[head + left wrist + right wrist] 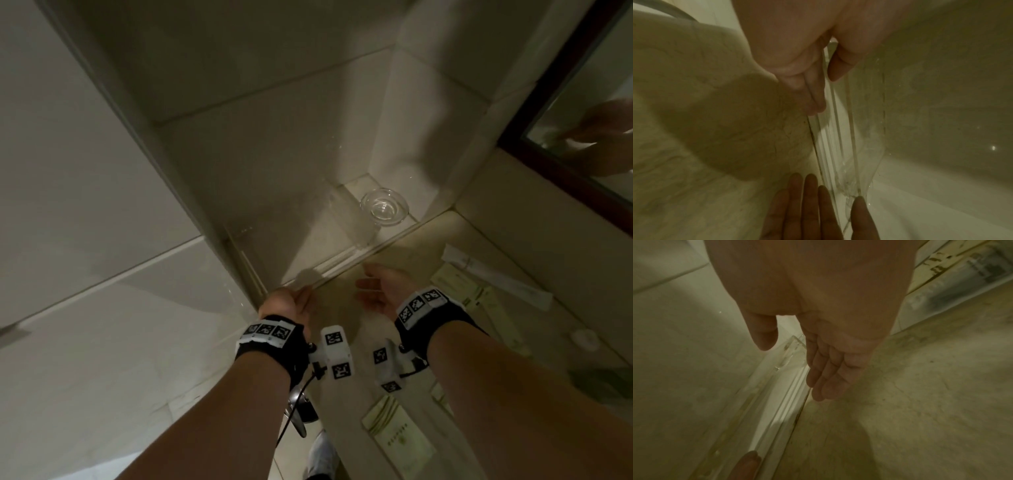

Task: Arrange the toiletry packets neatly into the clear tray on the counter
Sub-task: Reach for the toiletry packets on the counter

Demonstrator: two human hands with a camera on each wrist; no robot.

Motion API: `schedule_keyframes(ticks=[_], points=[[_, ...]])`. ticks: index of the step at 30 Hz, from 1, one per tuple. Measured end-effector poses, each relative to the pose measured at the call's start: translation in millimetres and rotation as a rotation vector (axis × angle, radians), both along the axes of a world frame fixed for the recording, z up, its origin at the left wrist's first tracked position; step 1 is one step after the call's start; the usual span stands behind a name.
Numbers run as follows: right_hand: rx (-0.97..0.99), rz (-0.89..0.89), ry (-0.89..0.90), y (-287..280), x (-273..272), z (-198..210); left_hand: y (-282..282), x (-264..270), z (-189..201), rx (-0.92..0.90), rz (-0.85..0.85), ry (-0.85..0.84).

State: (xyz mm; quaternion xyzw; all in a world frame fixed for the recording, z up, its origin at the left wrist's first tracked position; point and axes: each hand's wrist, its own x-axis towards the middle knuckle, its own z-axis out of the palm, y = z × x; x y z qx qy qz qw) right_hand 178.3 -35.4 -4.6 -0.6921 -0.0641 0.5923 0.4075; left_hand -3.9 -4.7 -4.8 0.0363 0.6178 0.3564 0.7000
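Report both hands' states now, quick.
Left hand: open, fingers and thumb either side of the clear tray rim, no grip visible.
Right hand: open, fingers straight, holding nothing, at the same rim.

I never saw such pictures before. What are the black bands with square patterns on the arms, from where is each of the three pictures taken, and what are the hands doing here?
This is no machine: a person wears three cameras. The large picture comes from a camera on the head and looks down at both arms. The black wrist bands carry printed square markers and one small camera each. These give the two close pictures, which look along the fingers.

The left hand has its thumb and fingers on either side of the near wall of a clear tray; whether it pinches the wall I cannot tell. The right hand is open beside that wall and holds nothing. A small glass dish stands at the tray's far end. On the stone counter lie paper packets and a white tube.
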Motion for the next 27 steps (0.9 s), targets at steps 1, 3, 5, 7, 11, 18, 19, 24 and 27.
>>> schedule_keyframes(ticks=[1, 3, 5, 7, 11, 18, 19, 24, 27], points=[[0.005, 0.008, -0.008, 3, 0, -1, -2, -1, 1, -0.022, 0.030, 0.000], [0.008, 0.028, -0.019, 8, -4, -3, -9, -3, 2, -0.029, 0.028, 0.012], [-0.004, 0.035, -0.028, 12, -9, -6, -16, -8, 3, -0.035, -0.037, -0.005], [-0.016, 0.035, -0.039, 14, -17, -7, -21, -12, 7, -0.078, -0.123, -0.029], [-0.040, -0.004, -0.025, 17, -32, -12, -33, -18, 13, -0.125, -0.288, -0.017], [-0.059, -0.061, -0.089, -15, -28, -16, -42, -32, -4, -0.040, -0.447, 0.272], [-0.063, -0.066, -0.095, -22, -26, -17, -41, -33, -9, -0.008, -0.490, 0.356], [-0.089, -0.086, -0.096, -59, -19, -21, -54, -39, -18, 0.150, -0.802, 0.724], [-0.110, -0.060, -0.079, -81, -18, -25, -70, -38, -17, 0.145, -0.898, 0.750]])
